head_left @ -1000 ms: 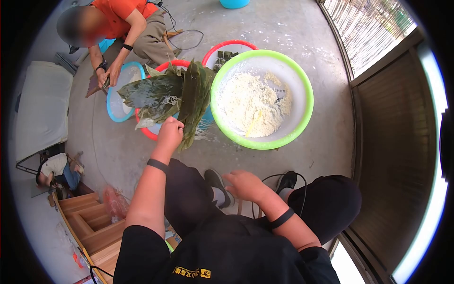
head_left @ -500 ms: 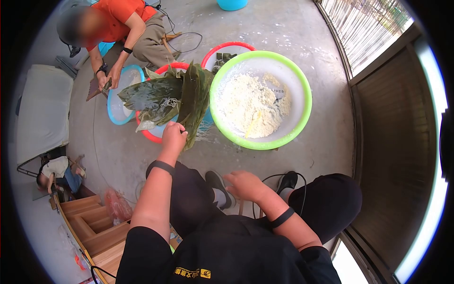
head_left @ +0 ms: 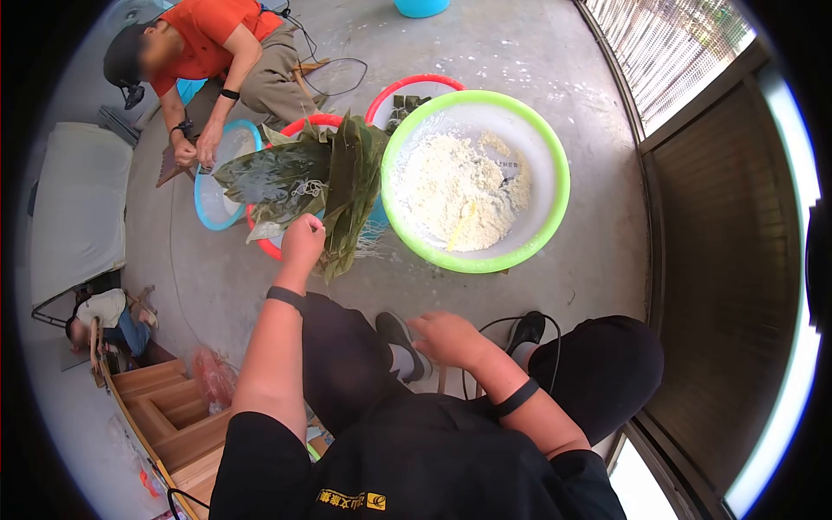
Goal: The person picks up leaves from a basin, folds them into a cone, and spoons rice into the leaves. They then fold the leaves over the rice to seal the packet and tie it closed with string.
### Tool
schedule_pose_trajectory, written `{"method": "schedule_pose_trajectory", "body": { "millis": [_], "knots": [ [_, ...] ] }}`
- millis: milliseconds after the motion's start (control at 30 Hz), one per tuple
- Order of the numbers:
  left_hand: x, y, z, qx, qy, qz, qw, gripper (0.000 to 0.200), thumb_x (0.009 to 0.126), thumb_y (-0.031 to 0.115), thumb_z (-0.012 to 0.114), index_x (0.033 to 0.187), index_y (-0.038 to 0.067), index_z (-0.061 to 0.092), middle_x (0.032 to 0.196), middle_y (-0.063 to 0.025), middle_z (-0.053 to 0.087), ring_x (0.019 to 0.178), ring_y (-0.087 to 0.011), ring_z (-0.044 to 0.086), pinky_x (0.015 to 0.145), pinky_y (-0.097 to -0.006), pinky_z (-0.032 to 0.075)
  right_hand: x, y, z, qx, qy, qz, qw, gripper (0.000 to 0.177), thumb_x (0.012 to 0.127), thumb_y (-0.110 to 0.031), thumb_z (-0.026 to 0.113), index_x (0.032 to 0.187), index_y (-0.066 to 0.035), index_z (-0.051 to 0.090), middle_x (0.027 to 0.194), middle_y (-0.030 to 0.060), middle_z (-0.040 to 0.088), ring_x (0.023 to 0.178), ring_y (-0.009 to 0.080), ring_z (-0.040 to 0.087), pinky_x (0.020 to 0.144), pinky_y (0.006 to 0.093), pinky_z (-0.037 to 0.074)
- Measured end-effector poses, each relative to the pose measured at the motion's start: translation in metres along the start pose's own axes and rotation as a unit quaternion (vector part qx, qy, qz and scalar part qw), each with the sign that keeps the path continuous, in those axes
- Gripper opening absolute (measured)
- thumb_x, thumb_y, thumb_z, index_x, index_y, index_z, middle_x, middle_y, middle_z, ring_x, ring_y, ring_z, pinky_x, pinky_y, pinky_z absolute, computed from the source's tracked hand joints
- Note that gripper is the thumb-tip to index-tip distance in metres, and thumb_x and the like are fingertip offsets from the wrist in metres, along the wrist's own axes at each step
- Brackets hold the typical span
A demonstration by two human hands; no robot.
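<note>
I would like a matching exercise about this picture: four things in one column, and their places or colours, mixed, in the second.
1. left hand
2. right hand
3. pale grainy heap
4. co-worker's shirt

A. inside the green-rimmed basin
B. orange-red
C. at the near edge of the leaves
D. between the wearer's knees

Right pairs: 1-C, 2-D, 3-A, 4-B.

the powder basin (head_left: 542,186) stands at the seated person's (head_left: 451,455) twelve o'clock, powder (head_left: 459,191) in it; between them i see the right hand (head_left: 449,339). at eleven, leaves (head_left: 286,173) lie over the leaf basin (head_left: 325,119), the left hand (head_left: 304,238) at their six o'clock edge. the far basin (head_left: 433,87) sits at the powder basin's eleven, the side basin (head_left: 213,198) at the leaves' nine, before a co-worker (head_left: 208,43).
</note>
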State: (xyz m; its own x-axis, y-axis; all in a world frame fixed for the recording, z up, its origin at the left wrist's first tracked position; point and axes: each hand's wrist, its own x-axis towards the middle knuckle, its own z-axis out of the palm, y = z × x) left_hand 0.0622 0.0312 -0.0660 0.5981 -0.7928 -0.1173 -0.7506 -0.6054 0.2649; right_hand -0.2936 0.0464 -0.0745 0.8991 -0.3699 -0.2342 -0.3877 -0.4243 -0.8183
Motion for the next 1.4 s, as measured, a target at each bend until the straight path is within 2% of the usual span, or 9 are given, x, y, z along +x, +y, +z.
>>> {"method": "schedule_pose_trajectory", "body": {
  "millis": [667, 767, 833, 933, 1067, 1167, 1267, 1333, 1400],
  "knots": [
    [0.007, 0.055, -0.072, -0.037, 0.18, 0.162, 0.969, 0.018, 0.088, 0.007, 0.067, 0.105, 0.008, 0.064, 0.098, -0.0127, 0.069, 0.091, -0.0345, 0.066, 0.078, -0.0442, 0.052, 0.001, -0.005, 0.001, -0.016, 0.012, -0.016, 1.0, 0.04, 0.089, -0.024, 0.069, 0.125, -0.007, 0.063, 0.107, 0.0154, 0.067, 0.105, 0.0357, 0.064, 0.089, 0.046, 0.053],
    [-0.024, 0.073, -0.082, -0.047, 0.182, 0.21, 0.959, 0.018, 0.088, 0.006, 0.065, 0.106, 0.006, 0.064, 0.098, -0.0126, 0.069, 0.092, -0.034, 0.066, 0.08, -0.0429, 0.052, -0.001, -0.009, -0.005, 0.0, 0.004, -0.013, 1.0, 0.042, 0.092, -0.027, 0.067, 0.129, -0.007, 0.061, 0.114, 0.0176, 0.068, 0.109, 0.0367, 0.064, 0.091, 0.045, 0.053],
    [-0.061, 0.092, -0.082, -0.074, 0.152, 0.228, 0.959, 0.018, 0.088, 0.005, 0.065, 0.106, 0.006, 0.064, 0.098, -0.0127, 0.069, 0.092, -0.0339, 0.065, 0.08, -0.0425, 0.052, -0.003, -0.012, -0.007, 0.118, 0.034, 0.016, 0.992, 0.045, 0.095, -0.031, 0.065, 0.134, -0.007, 0.058, 0.117, 0.0193, 0.068, 0.112, 0.0341, 0.064, 0.093, 0.0427, 0.053],
    [-0.107, 0.094, -0.064, -0.045, 0.108, 0.284, 0.952, 0.017, 0.085, 0.004, 0.067, 0.103, 0.005, 0.067, 0.098, -0.0123, 0.069, 0.092, -0.0321, 0.067, 0.08, -0.0402, 0.053, 0.005, 0.002, 0.009, 0.335, 0.072, 0.041, 0.939, 0.057, 0.1, -0.038, 0.06, 0.146, -0.007, 0.047, 0.127, 0.0206, 0.065, 0.117, 0.0306, 0.063, 0.096, 0.0399, 0.052],
    [-0.156, 0.094, -0.035, -0.075, 0.055, 0.305, 0.948, 0.019, 0.082, 0.003, 0.067, 0.101, 0.006, 0.067, 0.093, -0.0116, 0.067, 0.088, -0.0335, 0.065, 0.076, -0.042, 0.053, 0.01, -0.003, 0.006, 0.621, 0.085, 0.111, 0.771, 0.074, 0.103, -0.045, 0.054, 0.158, -0.005, 0.026, 0.139, 0.0198, 0.057, 0.123, 0.0293, 0.059, 0.099, 0.039, 0.05],
    [-0.18, 0.092, -0.025, -0.083, 0.034, 0.304, 0.949, 0.017, 0.083, 0.005, 0.068, 0.1, 0.006, 0.067, 0.093, -0.0114, 0.067, 0.087, -0.0334, 0.065, 0.076, -0.0424, 0.053, 0.017, -0.003, 0.009, 0.68, 0.085, 0.118, 0.719, 0.082, 0.103, -0.048, 0.053, 0.16, -0.003, 0.015, 0.146, 0.0182, 0.05, 0.123, 0.0305, 0.058, 0.101, 0.0397, 0.049],
    [-0.196, 0.091, -0.023, -0.117, -0.015, 0.334, 0.935, 0.024, 0.083, 0.01, 0.071, 0.106, 0.007, 0.065, 0.092, -0.0096, 0.068, 0.086, -0.032, 0.065, 0.075, -0.0416, 0.053, 0.033, -0.003, 0.024, 0.705, 0.132, 0.127, 0.685, 0.071, 0.103, -0.034, 0.056, 0.157, 0.0, 0.025, 0.138, 0.0167, 0.057, 0.117, 0.0243, 0.061, 0.099, 0.0358, 0.049],
    [-0.204, 0.088, -0.026, -0.16, -0.049, 0.36, 0.918, 0.031, 0.084, 0.014, 0.073, 0.113, 0.007, 0.062, 0.089, -0.0077, 0.065, 0.083, -0.0284, 0.064, 0.074, -0.0383, 0.053, 0.039, 0.0, 0.022, 0.66, 0.133, 0.1, 0.732, 0.056, 0.101, -0.02, 0.054, 0.15, 0.001, 0.037, 0.13, 0.0134, 0.061, 0.112, 0.0206, 0.062, 0.097, 0.0334, 0.05],
    [-0.208, 0.084, -0.031, -0.217, -0.072, 0.27, 0.935, 0.032, 0.086, 0.015, 0.073, 0.114, 0.006, 0.062, 0.088, -0.007, 0.062, 0.08, -0.0244, 0.063, 0.074, -0.0359, 0.053, 0.042, -0.003, 0.021, 0.648, 0.16, 0.096, 0.738, 0.049, 0.091, 0.002, 0.049, 0.139, 0.003, 0.051, 0.12, 0.01, 0.066, 0.102, 0.0156, 0.064, 0.091, 0.0285, 0.05]
  ]
}}
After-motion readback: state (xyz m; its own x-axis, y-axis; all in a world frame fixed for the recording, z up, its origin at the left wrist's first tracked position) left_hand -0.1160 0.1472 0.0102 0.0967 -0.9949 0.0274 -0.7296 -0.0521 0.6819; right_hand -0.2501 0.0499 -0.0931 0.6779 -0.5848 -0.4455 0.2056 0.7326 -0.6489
